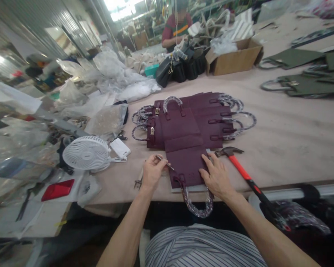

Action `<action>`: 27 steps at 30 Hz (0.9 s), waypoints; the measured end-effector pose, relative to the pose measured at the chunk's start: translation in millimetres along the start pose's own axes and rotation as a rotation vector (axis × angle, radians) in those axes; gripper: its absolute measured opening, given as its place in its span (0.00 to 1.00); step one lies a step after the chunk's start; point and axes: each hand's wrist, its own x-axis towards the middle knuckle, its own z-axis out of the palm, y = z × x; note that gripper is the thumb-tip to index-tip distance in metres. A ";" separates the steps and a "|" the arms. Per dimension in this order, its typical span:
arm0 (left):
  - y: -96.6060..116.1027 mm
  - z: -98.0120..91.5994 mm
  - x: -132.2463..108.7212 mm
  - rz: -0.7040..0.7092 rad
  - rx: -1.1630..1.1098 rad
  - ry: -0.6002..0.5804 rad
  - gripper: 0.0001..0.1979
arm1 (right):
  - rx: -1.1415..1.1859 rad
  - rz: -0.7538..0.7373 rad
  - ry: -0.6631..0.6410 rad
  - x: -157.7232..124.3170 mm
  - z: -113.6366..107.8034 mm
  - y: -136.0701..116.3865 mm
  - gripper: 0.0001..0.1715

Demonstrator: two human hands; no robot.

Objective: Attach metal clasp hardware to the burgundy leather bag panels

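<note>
- my left hand pinches a slim metal tool over the burgundy handbag
- my right hand, open, gripping nothing, rests on its right edge
- the handbag lies near centre, against stacked burgundy bags
- a claw hammer lies right
</note>
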 end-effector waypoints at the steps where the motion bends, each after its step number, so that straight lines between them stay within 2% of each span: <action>1: -0.9 12.4 -7.9 0.009 -0.159 -0.027 0.15 | 0.001 0.000 0.000 -0.1 -0.3 -0.1 0.31; 3: -4.4 38.2 -21.0 0.047 -0.272 -0.090 0.15 | 0.007 -0.003 -0.001 -0.2 -1.0 -0.4 0.31; 5: -9.7 58.4 -28.9 0.114 -0.218 -0.118 0.10 | 0.016 -0.006 0.000 -0.2 -1.8 -0.9 0.31; 7: -15.8 68.9 -32.4 0.174 -0.150 -0.109 0.07 | 0.019 -0.003 0.000 -0.2 -2.6 -1.7 0.31; 13: -26.0 65.9 -33.4 0.210 -0.135 -0.110 0.03 | 0.011 0.019 -0.006 0.2 -4.7 -3.9 0.30; 21: -24.0 67.3 -34.2 0.238 -0.083 -0.123 0.02 | 0.023 0.042 -0.015 -1.1 -3.7 -5.4 0.30; 24: -22.4 67.7 -35.6 0.335 0.028 -0.132 0.03 | 0.115 0.030 -0.014 0.8 -3.5 -1.0 0.30; 27: -21.6 67.1 -35.9 0.484 0.174 -0.152 0.05 | 0.228 0.012 0.048 0.4 -16.3 16.0 0.28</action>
